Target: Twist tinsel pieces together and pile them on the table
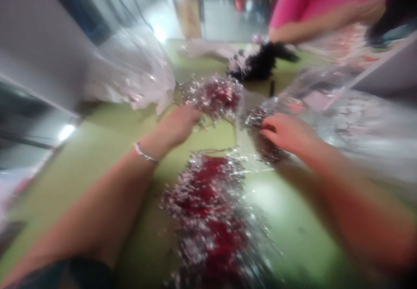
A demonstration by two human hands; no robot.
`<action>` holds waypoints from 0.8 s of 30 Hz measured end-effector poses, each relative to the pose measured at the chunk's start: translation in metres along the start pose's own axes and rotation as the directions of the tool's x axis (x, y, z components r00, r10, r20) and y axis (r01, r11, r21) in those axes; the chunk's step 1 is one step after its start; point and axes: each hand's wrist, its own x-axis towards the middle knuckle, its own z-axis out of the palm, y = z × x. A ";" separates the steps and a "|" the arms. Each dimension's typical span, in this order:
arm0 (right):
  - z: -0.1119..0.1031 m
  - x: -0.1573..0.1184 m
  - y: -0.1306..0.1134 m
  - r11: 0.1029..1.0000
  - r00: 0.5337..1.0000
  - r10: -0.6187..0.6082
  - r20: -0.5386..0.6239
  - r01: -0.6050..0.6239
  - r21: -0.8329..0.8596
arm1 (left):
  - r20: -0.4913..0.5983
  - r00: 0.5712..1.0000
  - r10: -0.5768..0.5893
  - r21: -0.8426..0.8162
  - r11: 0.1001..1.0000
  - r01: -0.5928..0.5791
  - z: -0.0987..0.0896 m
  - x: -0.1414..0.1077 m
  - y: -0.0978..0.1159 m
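Note:
Motion blurs the whole view. My left hand, with a light bracelet at the wrist, is closed on the near left edge of a bunch of red and silver tinsel; its fingertips are hidden. To the right, my right hand has curled fingers closed on a smaller clump of silvery dark tinsel, beside clear plastic film. Nearer to me, a long red and silver tinsel garland lies on the green table, touched by neither hand.
A clear plastic bag stands at the back left. Black tinsel lies farther back. More clear bags with pale contents lie at the right. Across the table is a person in a pink top, one arm stretched out.

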 end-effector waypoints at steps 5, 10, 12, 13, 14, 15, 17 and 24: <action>0.013 0.002 -0.004 0.981 0.999 -0.045 0.023 0.048 -0.190 | -0.104 0.995 0.000 -0.106 0.994 -0.011 -0.006 0.000 0.007; 0.012 -0.001 -0.011 0.983 0.994 -0.088 -0.061 0.077 -0.168 | -0.324 0.935 -0.144 -0.421 0.907 -0.006 -0.021 -0.004 0.023; 0.010 -0.001 -0.010 0.991 0.991 -0.074 -0.115 0.061 -0.119 | -0.325 0.914 -0.243 -0.568 0.823 0.017 -0.020 -0.005 0.029; 0.010 -0.001 -0.010 0.994 0.989 -0.062 -0.136 0.049 -0.094 | -0.292 0.917 -0.271 -0.629 0.776 0.029 -0.017 -0.004 0.030; 0.010 -0.001 -0.010 0.997 0.988 -0.048 -0.145 0.039 -0.067 | -0.238 0.931 -0.277 -0.678 0.734 0.045 -0.013 -0.003 0.029; 0.009 -0.001 -0.010 0.999 0.989 -0.036 -0.141 0.030 -0.038 | -0.172 0.948 -0.270 -0.711 0.700 0.070 -0.009 -0.003 0.027; 0.008 0.000 -0.012 1.000 0.994 -0.021 -0.107 0.023 0.015 | -0.037 0.970 -0.242 -0.726 0.673 0.140 0.000 -0.001 0.019; 0.004 0.000 -0.013 0.999 0.999 -0.030 -0.019 0.029 -0.021 | -0.036 0.995 -0.097 -0.288 0.954 0.082 -0.018 -0.006 0.011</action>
